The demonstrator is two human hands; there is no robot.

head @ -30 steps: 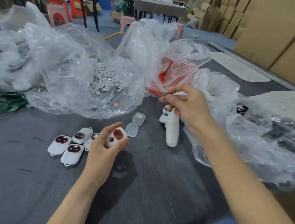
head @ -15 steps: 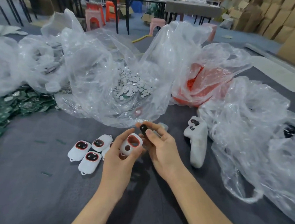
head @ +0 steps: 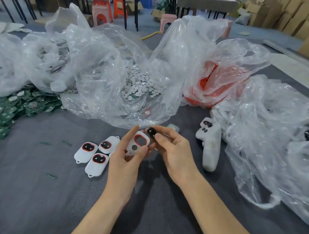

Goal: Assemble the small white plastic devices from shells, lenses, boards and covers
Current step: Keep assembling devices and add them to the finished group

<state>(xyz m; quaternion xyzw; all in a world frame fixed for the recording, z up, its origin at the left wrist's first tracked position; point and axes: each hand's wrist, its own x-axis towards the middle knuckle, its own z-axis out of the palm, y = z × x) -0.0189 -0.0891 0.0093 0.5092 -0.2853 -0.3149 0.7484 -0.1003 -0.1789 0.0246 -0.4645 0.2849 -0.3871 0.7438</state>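
Over the middle of the bench (head: 33,190), our left hand (head: 125,159) grips a white shell (head: 138,143), rounded and oblong, with an empty red-rimmed window above a small round hole. Its long axis leans toward the far edge, window end uppermost, face turned to us. Just beside its far right corner our right hand (head: 173,151) pinches a small black lens (head: 151,132) between thumb and forefinger.

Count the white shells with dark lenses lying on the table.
3 shells: one farthest left, one beside it toward the left hand, one in front nearest the camera. A fourth may lie hidden behind the left hand.
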